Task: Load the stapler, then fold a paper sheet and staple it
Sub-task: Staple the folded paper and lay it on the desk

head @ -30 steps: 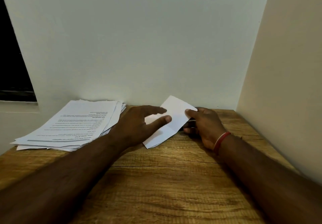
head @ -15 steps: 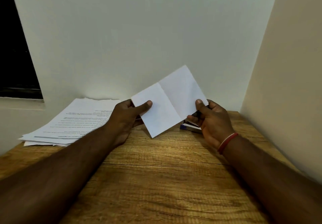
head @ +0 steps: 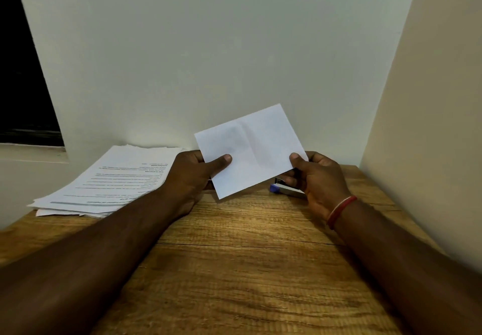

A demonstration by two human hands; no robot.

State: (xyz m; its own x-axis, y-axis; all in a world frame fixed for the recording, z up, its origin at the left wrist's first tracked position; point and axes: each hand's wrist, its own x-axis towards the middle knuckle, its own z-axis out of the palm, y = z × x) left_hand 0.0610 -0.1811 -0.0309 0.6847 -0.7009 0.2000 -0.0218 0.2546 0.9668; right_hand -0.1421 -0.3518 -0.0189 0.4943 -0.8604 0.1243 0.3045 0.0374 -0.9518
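We pinch the creased white paper sheet (head: 250, 149) by its lower corners, left hand (head: 190, 175) and right hand (head: 320, 178) each with thumb in front and fingers curled behind, above the far edge of the wooden table (head: 234, 269). The silver, blue-tipped stapler (head: 284, 190) lies near the far right corner beneath our right hand; whether they touch, we cannot tell. A stack of printed pages (head: 112, 181) sits at the far left corner.

Both forearms (head: 104, 243) were bare, and a thin red thread band (head: 340, 210) with a paler strand circled the wrist of the right hand (head: 320, 178).
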